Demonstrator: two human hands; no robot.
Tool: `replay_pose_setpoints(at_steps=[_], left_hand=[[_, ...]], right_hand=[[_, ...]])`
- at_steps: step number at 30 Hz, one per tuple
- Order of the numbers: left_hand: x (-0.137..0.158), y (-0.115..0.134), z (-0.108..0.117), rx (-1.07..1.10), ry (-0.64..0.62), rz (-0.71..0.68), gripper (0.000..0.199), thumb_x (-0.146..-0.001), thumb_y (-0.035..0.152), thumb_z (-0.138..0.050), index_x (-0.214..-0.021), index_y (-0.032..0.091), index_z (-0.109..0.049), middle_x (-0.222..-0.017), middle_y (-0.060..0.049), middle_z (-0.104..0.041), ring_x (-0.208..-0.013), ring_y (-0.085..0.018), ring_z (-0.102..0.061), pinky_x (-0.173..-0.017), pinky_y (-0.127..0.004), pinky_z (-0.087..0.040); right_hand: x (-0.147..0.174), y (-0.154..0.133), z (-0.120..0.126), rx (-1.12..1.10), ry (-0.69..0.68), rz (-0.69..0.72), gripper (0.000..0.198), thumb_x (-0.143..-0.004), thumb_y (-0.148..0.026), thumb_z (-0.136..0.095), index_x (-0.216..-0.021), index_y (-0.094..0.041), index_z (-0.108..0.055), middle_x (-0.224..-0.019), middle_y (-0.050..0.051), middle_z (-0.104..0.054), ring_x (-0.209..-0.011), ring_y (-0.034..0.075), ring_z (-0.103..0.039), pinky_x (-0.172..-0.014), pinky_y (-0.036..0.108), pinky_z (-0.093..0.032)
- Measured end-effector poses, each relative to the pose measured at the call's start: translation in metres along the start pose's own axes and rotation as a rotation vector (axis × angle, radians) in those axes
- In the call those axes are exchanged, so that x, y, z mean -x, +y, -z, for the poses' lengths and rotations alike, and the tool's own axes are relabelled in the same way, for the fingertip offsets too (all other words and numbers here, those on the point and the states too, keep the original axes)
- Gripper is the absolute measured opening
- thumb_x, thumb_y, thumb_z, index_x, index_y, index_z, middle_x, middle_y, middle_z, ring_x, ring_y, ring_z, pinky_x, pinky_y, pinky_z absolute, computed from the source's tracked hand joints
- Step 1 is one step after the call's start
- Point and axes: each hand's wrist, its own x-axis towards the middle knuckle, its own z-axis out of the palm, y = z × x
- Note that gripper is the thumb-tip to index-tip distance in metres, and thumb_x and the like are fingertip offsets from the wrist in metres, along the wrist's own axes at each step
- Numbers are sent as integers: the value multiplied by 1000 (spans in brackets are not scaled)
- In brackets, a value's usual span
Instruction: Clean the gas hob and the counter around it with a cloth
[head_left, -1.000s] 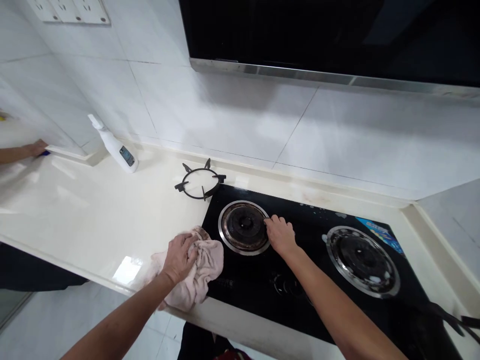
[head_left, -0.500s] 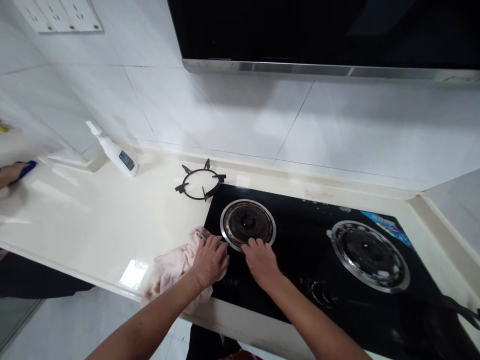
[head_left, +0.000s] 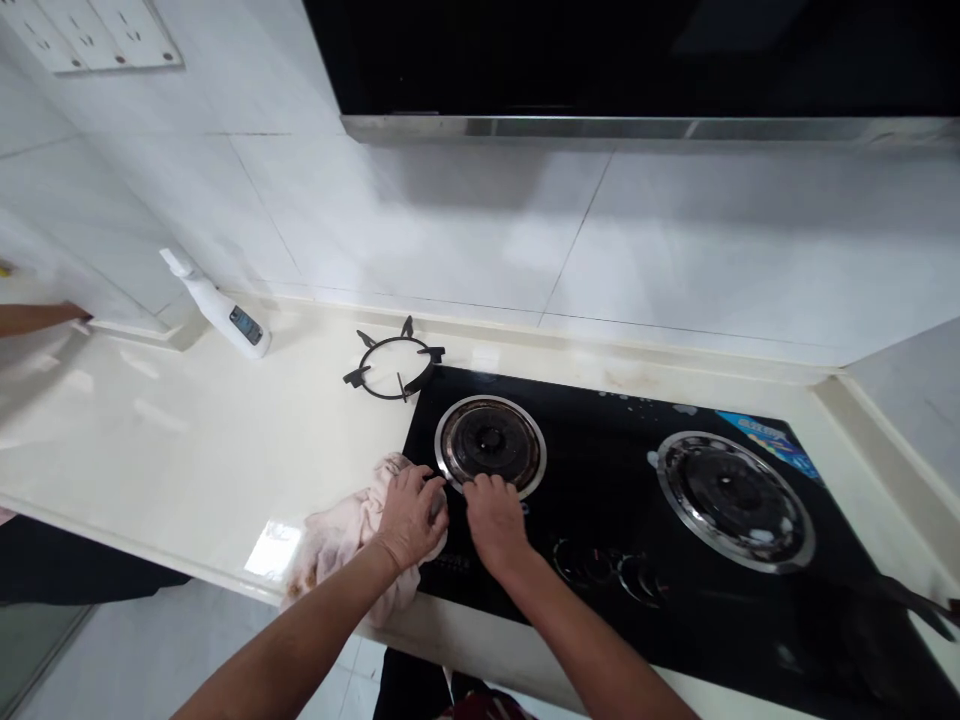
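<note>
My left hand [head_left: 412, 515] lies on a pale pink cloth [head_left: 341, 540], its fingers bent over the cloth at the left edge of the black gas stove [head_left: 600, 470]. The cloth is crumpled, has brown stains and spreads onto the counter. My right hand [head_left: 495, 515] is closed, with its curled fingers at the near rim of the left burner [head_left: 490, 440]. What it holds, if anything, is hidden under the fingers. Brownish marks show on that burner's ring.
A black pan support [head_left: 394, 367] lies on the cream counter [head_left: 187, 430] behind the stove's left corner. Farther left stands a white spray bottle [head_left: 225, 315]. Another person's arm [head_left: 37, 318] reaches in at the left. The right burner [head_left: 735, 500] has whitish spots; a dark hood [head_left: 637, 60] hangs above.
My right hand has moved slightly left along the burner's near rim. My left hand stays on the cloth. The other person's hand has moved up toward the wall, and the view has shifted slightly.
</note>
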Motion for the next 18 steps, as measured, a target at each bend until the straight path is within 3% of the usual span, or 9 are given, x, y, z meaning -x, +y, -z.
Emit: replay_pose_setpoints(at_steps=[3,7,10,12,15,18], left_hand=[[-1,-3,1,-13,11,-20,31,-82,23,-56,-113,19,-62,-115,-13,-55,-106,-30,-50,-88,-48,-44],[-1,4,5,-26,44,-42,22,-86,21,-54,-106,21,-65,-115,-12,-57,-109,-31,-50,-91,-51,-42],[2,29,3,153,68,-16,20,-91,24,-51,-106,24,-64,-114,-11,-60,-109,-29,-53,-94,-52,-43],[4,50,-4,386,57,116,25,-95,31,-47,-115,24,-60,-115,-12,-61,-110,-27,-56,-95,-49,-46],[4,73,-17,756,26,418,36,-98,39,-42,-131,26,-50,-122,-11,-61,-112,-23,-60,-92,-41,-52],[-4,69,-19,903,66,570,40,-96,44,-47,-131,26,-50,-119,-8,-64,-111,-22,-61,-94,-38,-51]], right_hand=[[-5,-8,1,-66,50,-2,25,-97,-20,-40,-106,-21,-62,-104,9,-60,-97,23,-50,-81,37,-34],[10,24,1,-126,77,-70,26,-95,-18,-44,-112,-24,-62,-107,6,-61,-100,23,-52,-85,37,-38],[20,42,-1,-349,134,-223,28,-97,-20,-42,-115,-22,-62,-111,8,-61,-106,22,-54,-90,35,-42],[21,37,-1,-595,232,-272,32,-100,-25,-36,-120,-19,-60,-115,10,-61,-112,20,-55,-96,34,-44],[21,10,0,-946,358,-192,43,-103,-32,-24,-130,-18,-54,-127,11,-59,-121,17,-54,-103,33,-44],[21,-8,-1,-1138,378,-93,45,-102,-41,-28,-134,-21,-52,-133,9,-59,-123,17,-54,-105,35,-44]])
